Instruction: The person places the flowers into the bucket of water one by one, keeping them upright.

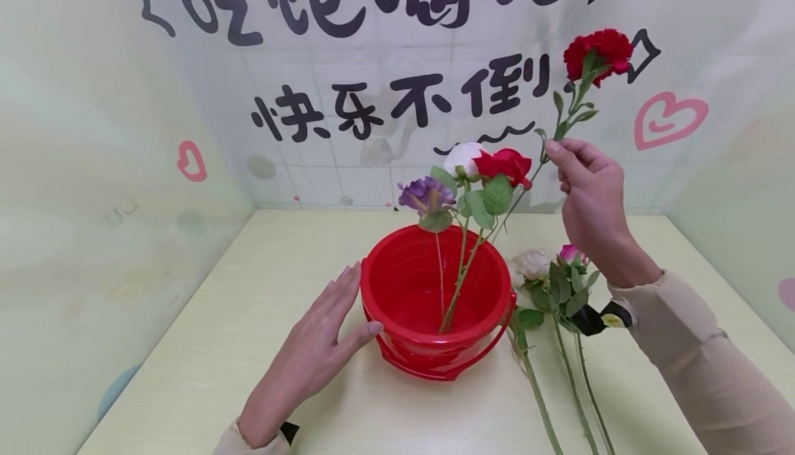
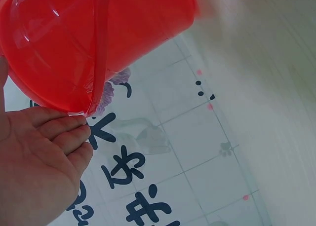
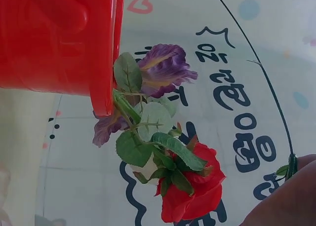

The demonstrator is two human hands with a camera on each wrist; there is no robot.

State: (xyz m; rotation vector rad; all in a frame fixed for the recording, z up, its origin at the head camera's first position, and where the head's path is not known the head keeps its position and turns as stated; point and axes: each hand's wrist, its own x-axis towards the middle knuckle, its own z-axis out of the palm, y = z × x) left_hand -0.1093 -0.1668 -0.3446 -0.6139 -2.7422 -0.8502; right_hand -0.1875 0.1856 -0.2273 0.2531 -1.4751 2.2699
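My right hand [image 1: 593,192] pinches the stem of a red carnation [image 1: 597,58] between thumb and fingers, up and right of a red bucket [image 1: 397,344]. The bloom points upward; its thin stem [image 3: 269,85] slants down towards the bucket, and I cannot tell where it ends. With fingers extended, my left hand [image 1: 313,344] touches the bucket's left rim; its palm shows in the left wrist view. A purple flower [image 1: 427,195], a white flower [image 1: 462,158] and a red rose [image 3: 192,186] stand in the bucket, leaning to its far side.
On the table [image 1: 242,344], right of the bucket, lie a pale rose [image 1: 532,264] and a pink flower [image 1: 573,255] with long leafy stems pointing towards me. The bucket's handle [image 1: 497,337] hangs down its near right side. A printed wall sheet [image 1: 373,186] stands behind.
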